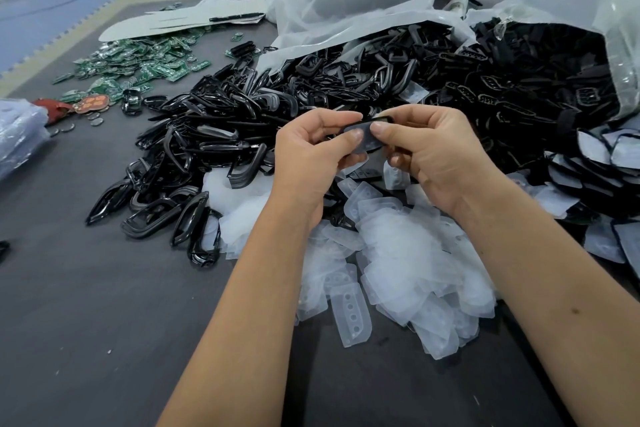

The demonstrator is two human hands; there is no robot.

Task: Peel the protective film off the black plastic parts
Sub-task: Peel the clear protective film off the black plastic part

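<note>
Part in hand: one black plastic part (367, 135), flat with a greyish film face, held between both hands above the pile of peeled film pieces (398, 253).
Long axis: runs roughly left to right, spanning the gap between the hands; the film face is turned toward the person.
Left hand (311, 156): fingers curled, thumb and forefinger pinching the left end of the part.
Right hand (429, 152): fingers curled, thumb pressed on the film face at the right end, fingers behind.
Nearer hand: both touch the part; the right thumb lies on the film, so the peel probably starts there.
Supply: unpeeled parts (606, 156) lie right of the right hand; black frames (194, 149) lie left of the left hand on the worktop (86, 322).
</note>
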